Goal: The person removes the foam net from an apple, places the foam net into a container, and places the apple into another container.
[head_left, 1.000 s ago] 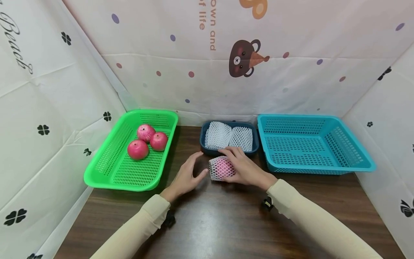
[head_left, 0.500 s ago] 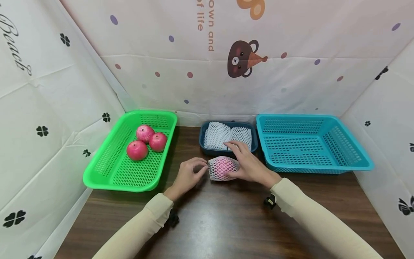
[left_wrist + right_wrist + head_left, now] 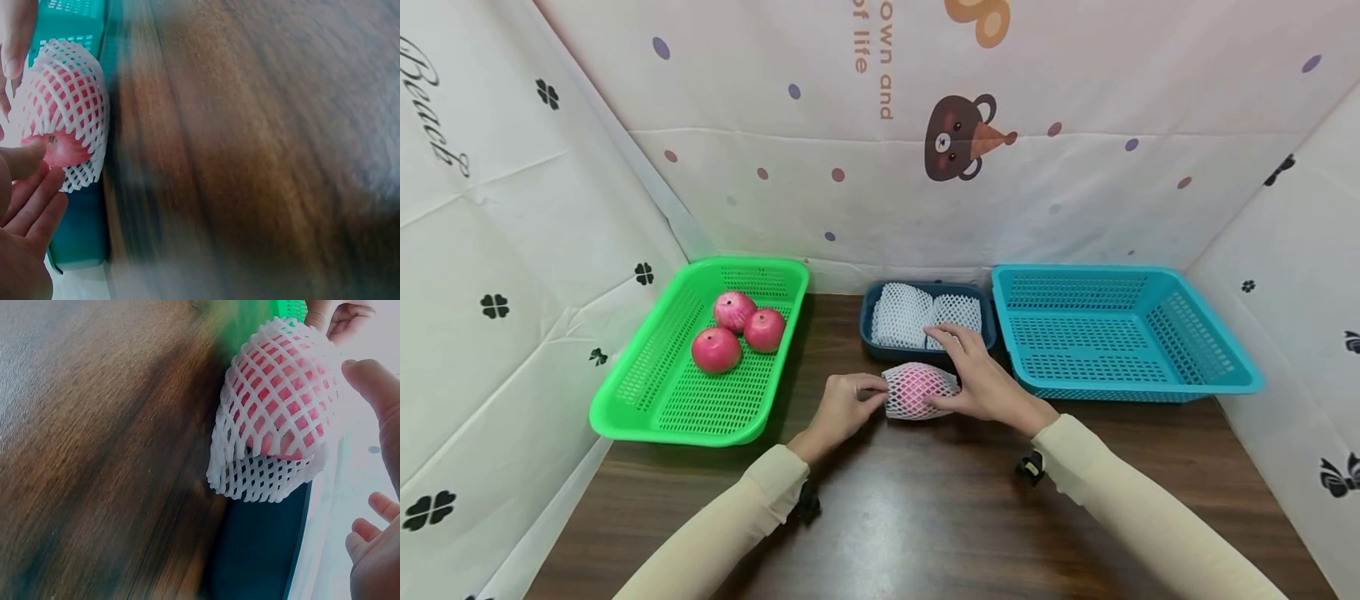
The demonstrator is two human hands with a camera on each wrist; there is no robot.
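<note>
A round pink-red fruit [image 3: 919,388] lies on the table inside a white foam net sleeve [image 3: 275,381]. At the sleeve's left edge my left hand [image 3: 841,407] pinches the netting between thumb and fingers. One end of the fruit shows bare there in the left wrist view, beside the left thumb [image 3: 28,159]. My right hand [image 3: 985,385] is on the other side, its fingers spread and loosely bent over the sleeve. In the right wrist view the right thumb [image 3: 369,381] stands beside the netting, apparently apart from it.
A green basket [image 3: 700,433] with 3 pink-red fruits [image 3: 716,350] stands at the left. Behind the hands is a dark blue tray [image 3: 880,353] holding white foam nets [image 3: 901,315]. A blue basket [image 3: 1120,388] stands at the right. Printed cloth [image 3: 737,108] hangs behind.
My left hand has moved right to the sleeve's edge, and its fingers have come together on the netting. My right hand has loosened and drawn slightly right, uncovering more of the sleeve.
</note>
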